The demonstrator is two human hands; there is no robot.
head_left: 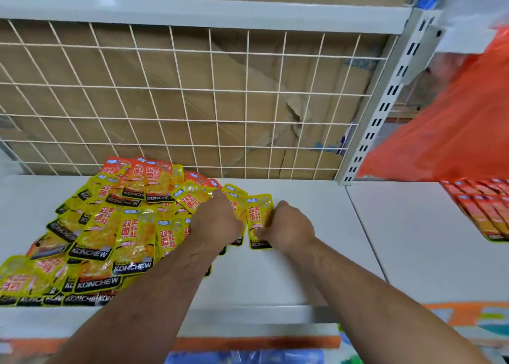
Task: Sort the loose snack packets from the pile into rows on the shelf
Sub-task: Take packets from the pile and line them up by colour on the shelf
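The slick pile (110, 226) could slide off the shelf (303, 267) front if the left hand (217, 223) drags it. The right hand (289, 226), knuckles up, pinches 1 packet (259, 212) just right of the pile. The left lies over the pile's edge, fingers hidden.

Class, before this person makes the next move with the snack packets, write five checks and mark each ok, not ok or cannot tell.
1. Right hand grips the lone yellow packet, apart from the pile: ok.
2. Left hand rests on the pile's edge; whether it grips a packet: cannot tell.
3. Bare shelf right of that packet for a row: ok.
4. Pile sorted into rows: not ok, heaped.
5. Red packets on the neighbouring section kept separate: ok.
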